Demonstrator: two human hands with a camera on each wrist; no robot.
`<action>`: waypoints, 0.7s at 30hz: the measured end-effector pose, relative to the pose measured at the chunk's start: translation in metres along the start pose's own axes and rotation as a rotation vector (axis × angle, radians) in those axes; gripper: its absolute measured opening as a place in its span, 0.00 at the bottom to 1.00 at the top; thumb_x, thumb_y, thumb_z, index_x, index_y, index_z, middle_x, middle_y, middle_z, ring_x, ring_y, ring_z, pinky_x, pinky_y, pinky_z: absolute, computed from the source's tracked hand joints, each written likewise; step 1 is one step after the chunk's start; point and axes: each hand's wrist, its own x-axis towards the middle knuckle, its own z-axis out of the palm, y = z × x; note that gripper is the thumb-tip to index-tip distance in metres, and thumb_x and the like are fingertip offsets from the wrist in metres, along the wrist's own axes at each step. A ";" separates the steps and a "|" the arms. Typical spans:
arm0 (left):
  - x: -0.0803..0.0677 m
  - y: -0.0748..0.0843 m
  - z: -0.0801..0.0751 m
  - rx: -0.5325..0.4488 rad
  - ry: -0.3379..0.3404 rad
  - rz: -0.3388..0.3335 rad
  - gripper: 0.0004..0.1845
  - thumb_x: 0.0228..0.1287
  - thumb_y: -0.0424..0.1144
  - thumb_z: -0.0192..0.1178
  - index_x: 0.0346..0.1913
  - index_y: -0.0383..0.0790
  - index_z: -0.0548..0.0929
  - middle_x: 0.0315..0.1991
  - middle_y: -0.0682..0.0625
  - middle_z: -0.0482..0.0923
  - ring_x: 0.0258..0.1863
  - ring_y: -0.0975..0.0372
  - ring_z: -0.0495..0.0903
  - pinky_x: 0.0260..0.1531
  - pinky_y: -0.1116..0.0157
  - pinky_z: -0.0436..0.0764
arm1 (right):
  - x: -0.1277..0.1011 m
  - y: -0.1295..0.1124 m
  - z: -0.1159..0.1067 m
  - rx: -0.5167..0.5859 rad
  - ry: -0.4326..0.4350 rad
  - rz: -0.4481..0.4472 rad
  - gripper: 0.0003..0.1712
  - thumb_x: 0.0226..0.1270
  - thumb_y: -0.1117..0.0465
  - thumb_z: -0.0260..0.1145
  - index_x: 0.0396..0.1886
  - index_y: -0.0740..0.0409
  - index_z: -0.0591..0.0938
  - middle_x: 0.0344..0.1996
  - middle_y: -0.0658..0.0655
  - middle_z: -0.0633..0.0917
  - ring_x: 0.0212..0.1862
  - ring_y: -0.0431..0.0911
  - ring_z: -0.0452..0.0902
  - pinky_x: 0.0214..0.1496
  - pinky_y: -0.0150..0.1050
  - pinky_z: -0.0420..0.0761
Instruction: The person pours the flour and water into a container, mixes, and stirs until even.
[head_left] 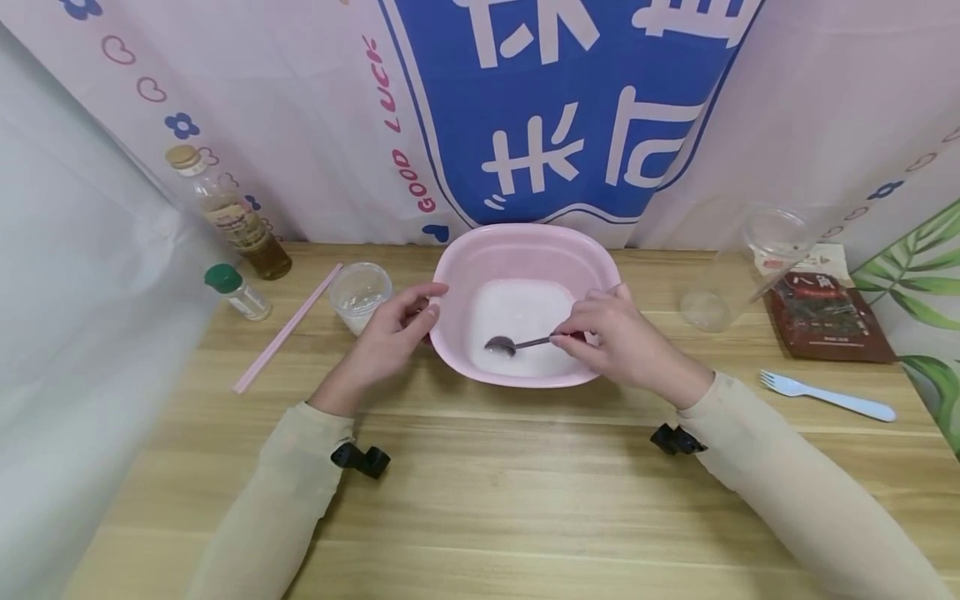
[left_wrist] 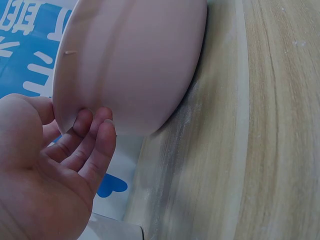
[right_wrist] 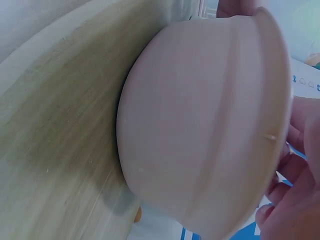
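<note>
A pink plastic basin (head_left: 525, 237) stands on the wooden table with white, milky contents (head_left: 517, 312) covering its bottom. My left hand (head_left: 393, 329) grips the basin's left rim; the left wrist view shows the thumb at the rim and the fingers (left_wrist: 104, 142) curled against the outer wall. Over the basin's right side, my right hand (head_left: 611, 333) pinches the handle of a small metal spoon (head_left: 501, 346). The spoon's bowl is low in the basin, at the white contents. In the right wrist view the basin's wall hides the spoon, and the hand (right_wrist: 300, 175) shows beyond the rim.
Left of the basin are a clear cup (head_left: 360, 287), pink chopsticks (head_left: 288, 329), a green-capped shaker (head_left: 240, 292) and a bottle of brown liquid (head_left: 240, 221). To the right lie a clear plastic container (head_left: 742, 271), a brown packet (head_left: 825, 321) and a light blue fork (head_left: 828, 396). A printed curtain (head_left: 300, 100) hangs behind.
</note>
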 end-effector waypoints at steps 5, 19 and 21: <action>0.000 -0.001 0.000 0.001 -0.003 0.006 0.22 0.86 0.37 0.52 0.75 0.38 0.76 0.47 0.36 0.82 0.39 0.57 0.84 0.47 0.54 0.91 | -0.006 0.001 -0.002 0.033 0.016 -0.028 0.02 0.70 0.64 0.77 0.37 0.55 0.95 0.31 0.48 0.88 0.40 0.44 0.76 0.52 0.45 0.59; -0.001 0.000 -0.001 -0.004 -0.011 0.012 0.22 0.86 0.37 0.52 0.76 0.37 0.75 0.49 0.35 0.81 0.40 0.57 0.84 0.47 0.55 0.91 | 0.004 0.016 0.000 -0.228 0.177 0.173 0.05 0.70 0.63 0.76 0.38 0.60 0.94 0.30 0.57 0.91 0.40 0.57 0.81 0.48 0.51 0.63; -0.001 0.000 -0.001 -0.004 -0.011 0.010 0.22 0.86 0.37 0.52 0.76 0.38 0.75 0.49 0.35 0.81 0.40 0.56 0.84 0.47 0.54 0.91 | 0.003 0.019 -0.004 -0.261 0.195 0.180 0.05 0.69 0.64 0.76 0.38 0.61 0.94 0.30 0.58 0.91 0.39 0.58 0.81 0.46 0.51 0.63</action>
